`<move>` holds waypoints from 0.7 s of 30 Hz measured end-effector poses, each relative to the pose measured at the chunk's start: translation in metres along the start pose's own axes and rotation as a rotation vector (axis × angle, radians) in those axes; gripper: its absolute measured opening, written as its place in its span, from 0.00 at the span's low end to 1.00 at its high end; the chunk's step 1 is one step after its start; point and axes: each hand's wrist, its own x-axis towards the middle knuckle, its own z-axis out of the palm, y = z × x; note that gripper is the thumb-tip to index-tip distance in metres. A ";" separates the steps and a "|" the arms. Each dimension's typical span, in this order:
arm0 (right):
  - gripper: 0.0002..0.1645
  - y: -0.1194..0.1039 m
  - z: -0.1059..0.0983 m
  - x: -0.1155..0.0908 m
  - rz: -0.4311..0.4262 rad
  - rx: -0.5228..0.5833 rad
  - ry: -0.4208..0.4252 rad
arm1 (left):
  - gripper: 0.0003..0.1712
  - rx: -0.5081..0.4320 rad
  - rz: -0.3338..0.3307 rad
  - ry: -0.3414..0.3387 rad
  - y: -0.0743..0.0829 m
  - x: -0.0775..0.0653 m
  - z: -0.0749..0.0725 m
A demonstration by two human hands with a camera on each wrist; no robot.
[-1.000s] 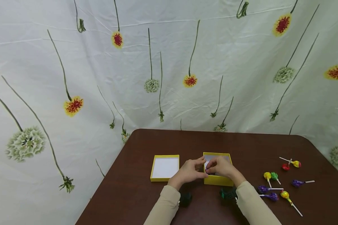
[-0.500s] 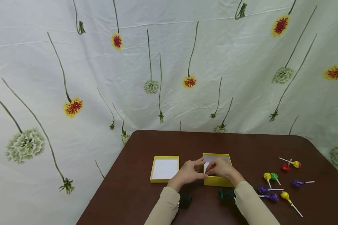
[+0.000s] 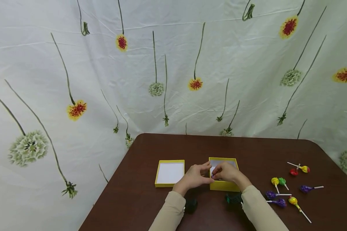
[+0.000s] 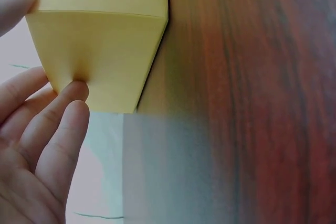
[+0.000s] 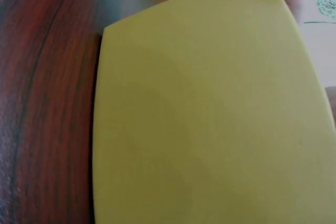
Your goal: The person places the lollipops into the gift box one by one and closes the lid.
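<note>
In the head view a yellow box (image 3: 224,185) with a white inside stands on the brown table. My left hand (image 3: 193,177) grips its left side, thumb at the near left corner; in the left wrist view the fingers (image 4: 50,114) lie against a yellow side wall. My right hand (image 3: 226,172) reaches inside over the near rim, its thumb and index finger pinched at a small purple lollipop (image 3: 212,175), mostly hidden by the fingers. The box wall (image 5: 205,108) fills most of the right wrist view and hides the right hand's fingertips.
The yellow-rimmed white lid (image 3: 170,173) lies left of the box. Several wrapped lollipops are spread at the right, among them a green one (image 3: 282,181), a red one (image 3: 293,172) and a purple one (image 3: 306,188). A flower-patterned cloth (image 3: 173,70) hangs behind the table.
Both hands stay almost in place at the box; the right fingers shift only slightly inside it. The lid and the loose lollipops have not moved.
</note>
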 end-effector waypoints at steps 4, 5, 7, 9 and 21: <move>0.08 -0.002 -0.001 -0.002 -0.010 -0.060 0.031 | 0.36 0.002 -0.002 -0.001 -0.001 -0.001 0.001; 0.09 -0.003 -0.001 -0.004 -0.016 -0.075 0.047 | 0.36 0.001 -0.001 -0.002 -0.002 -0.001 0.002; 0.10 -0.005 -0.004 -0.008 -0.029 -0.088 0.088 | 0.36 -0.001 -0.003 -0.005 -0.002 -0.001 0.002; 0.11 -0.006 -0.007 -0.013 -0.041 -0.076 0.143 | 0.37 -0.003 -0.006 -0.007 -0.002 -0.001 0.003; 0.16 0.001 -0.048 -0.041 -0.032 0.073 0.369 | 0.37 -0.003 -0.028 0.001 0.001 -0.001 0.002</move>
